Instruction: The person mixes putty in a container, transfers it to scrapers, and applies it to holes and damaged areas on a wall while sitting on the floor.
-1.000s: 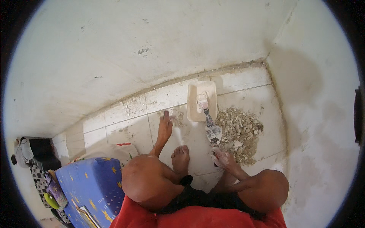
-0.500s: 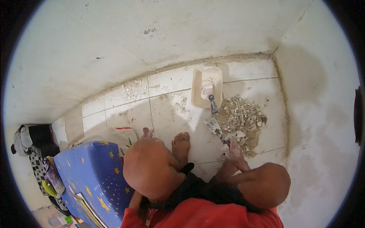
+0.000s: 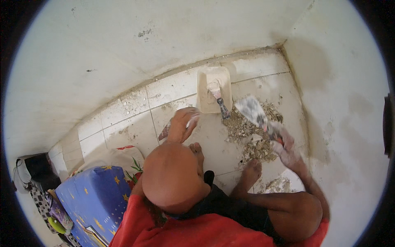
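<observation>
Dusted with white, my right hand is closed round the handle of a putty knife, its wide smeared blade raised over the rubble. My left hand is in front of my left knee with its fingers curled. A dark reddish-brown piece sticks out on its left side and something pale shows by the fingertips; I cannot make out what it holds. Between and beyond the hands is a cream plastic tub with pale paste in it. A second putty knife with a dark handle leans over its near rim.
A heap of broken plaster lies on the tiled floor near the right wall, with smaller crumbs along the far wall. My right foot is at its near edge. A blue star-patterned mattress and a pale sack are on the left.
My right hand has lifted the putty knife from beside the heap, moving right and up. My left hand has come forward from behind my knee. The view has shifted slightly.
</observation>
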Available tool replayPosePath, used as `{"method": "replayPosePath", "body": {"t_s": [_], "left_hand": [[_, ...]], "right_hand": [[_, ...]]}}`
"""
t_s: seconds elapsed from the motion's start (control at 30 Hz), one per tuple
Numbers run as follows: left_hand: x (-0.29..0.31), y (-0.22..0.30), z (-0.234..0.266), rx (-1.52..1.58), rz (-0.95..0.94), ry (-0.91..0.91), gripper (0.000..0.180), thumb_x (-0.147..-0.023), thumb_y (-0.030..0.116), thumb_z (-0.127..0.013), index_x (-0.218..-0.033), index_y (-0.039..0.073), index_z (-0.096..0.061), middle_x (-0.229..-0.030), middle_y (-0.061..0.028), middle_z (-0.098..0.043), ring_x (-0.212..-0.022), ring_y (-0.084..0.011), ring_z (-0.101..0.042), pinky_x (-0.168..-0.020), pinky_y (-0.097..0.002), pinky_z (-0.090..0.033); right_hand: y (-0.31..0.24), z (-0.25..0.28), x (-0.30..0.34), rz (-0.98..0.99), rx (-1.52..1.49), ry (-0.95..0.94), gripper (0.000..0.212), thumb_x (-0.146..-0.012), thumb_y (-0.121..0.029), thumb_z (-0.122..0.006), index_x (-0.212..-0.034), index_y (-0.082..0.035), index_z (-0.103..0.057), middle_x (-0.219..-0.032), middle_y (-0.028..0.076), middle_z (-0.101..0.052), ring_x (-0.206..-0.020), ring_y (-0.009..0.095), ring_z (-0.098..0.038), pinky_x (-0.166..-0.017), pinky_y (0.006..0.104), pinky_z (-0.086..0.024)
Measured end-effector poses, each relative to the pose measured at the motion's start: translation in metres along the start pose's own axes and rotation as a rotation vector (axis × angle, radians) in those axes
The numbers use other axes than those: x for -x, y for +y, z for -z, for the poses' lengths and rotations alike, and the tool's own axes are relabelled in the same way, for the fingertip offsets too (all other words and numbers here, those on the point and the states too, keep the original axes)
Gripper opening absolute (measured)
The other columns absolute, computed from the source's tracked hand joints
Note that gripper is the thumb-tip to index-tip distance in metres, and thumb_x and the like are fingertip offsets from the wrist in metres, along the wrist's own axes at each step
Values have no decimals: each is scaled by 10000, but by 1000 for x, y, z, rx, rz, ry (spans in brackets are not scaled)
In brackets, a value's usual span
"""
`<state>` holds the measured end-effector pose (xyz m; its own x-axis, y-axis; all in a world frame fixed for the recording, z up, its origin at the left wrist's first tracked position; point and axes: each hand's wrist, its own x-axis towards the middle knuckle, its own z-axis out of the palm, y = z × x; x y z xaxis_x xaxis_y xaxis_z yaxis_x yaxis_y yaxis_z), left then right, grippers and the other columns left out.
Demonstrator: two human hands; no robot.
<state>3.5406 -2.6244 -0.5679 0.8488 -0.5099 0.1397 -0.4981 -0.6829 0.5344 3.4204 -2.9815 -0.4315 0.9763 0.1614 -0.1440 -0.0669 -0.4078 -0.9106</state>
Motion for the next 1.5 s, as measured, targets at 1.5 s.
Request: {"method": "replayPosePath", "body": {"t_s": [1.5], "left_hand": [[-12,43,-18,1046,704,-49,286,-1016,266,-486,-1129,6,-521,-731,-14,-506,-574,-80,-463,-507,-236,-381]], "right_hand": [[18,-6,-86,-342,-168,-249,275,-952,-285,-550,-1056,-38,-613,-663,-27,-516,-567,55,-491,-506,231,-392]]}}
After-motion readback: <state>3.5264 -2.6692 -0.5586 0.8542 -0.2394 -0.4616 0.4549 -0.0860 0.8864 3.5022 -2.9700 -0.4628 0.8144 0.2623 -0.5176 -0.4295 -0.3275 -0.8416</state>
